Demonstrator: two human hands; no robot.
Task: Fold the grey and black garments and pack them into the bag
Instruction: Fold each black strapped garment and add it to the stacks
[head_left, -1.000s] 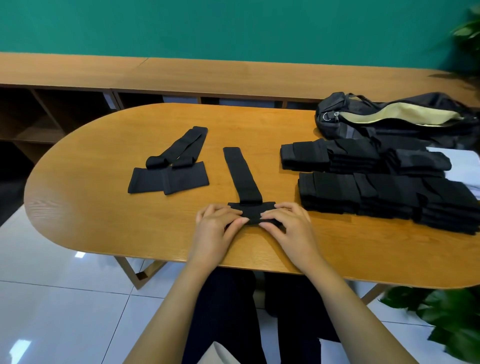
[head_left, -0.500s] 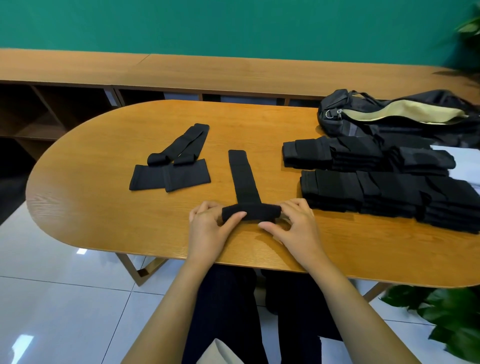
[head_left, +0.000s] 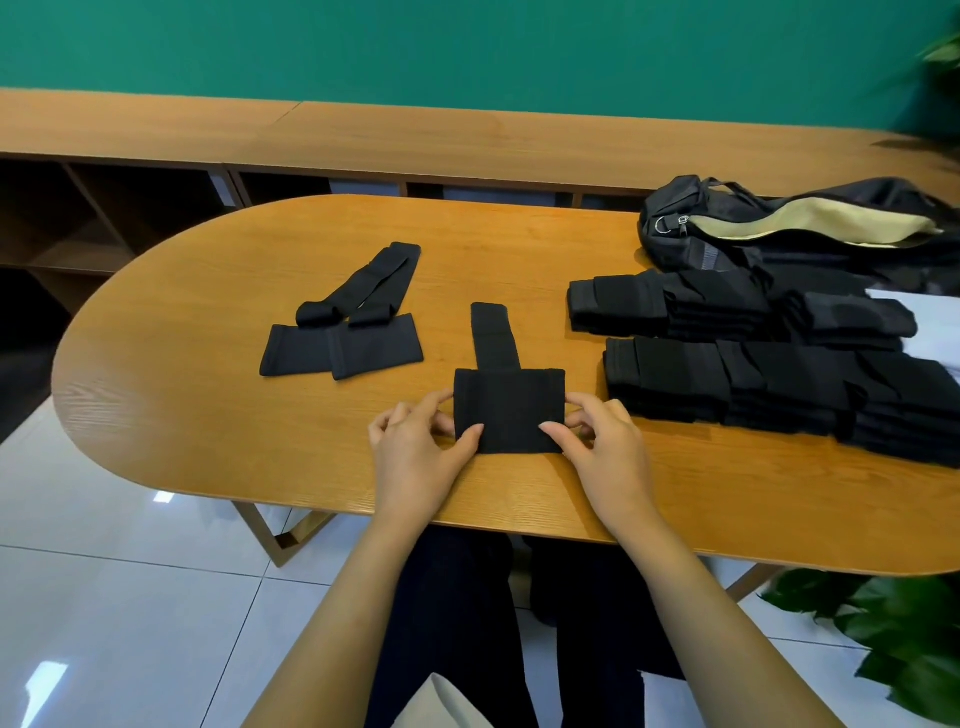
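A black garment (head_left: 509, 408) lies on the wooden table (head_left: 208, 415) in front of me, its near end folded into a wide flat rectangle with a narrow strip running away from it. My left hand (head_left: 415, 457) pinches the rectangle's left edge, thumb on top. My right hand (head_left: 605, 454) pinches its right edge the same way. Other black garments (head_left: 345, 325) lie loosely folded at the left. Two stacks of folded black garments (head_left: 753, 379) sit at the right. The black bag (head_left: 800, 228) lies open behind them, showing a pale lining.
A long wooden shelf unit (head_left: 363, 140) runs behind the table under a green wall. Green plant leaves (head_left: 893, 629) show at the lower right, more at the upper right. White tiled floor lies below the table's near edge.
The near end of the garment has gone from a thin roll to a wider flat folded rectangle, turned over away from me. Both hands moved apart to its side edges.
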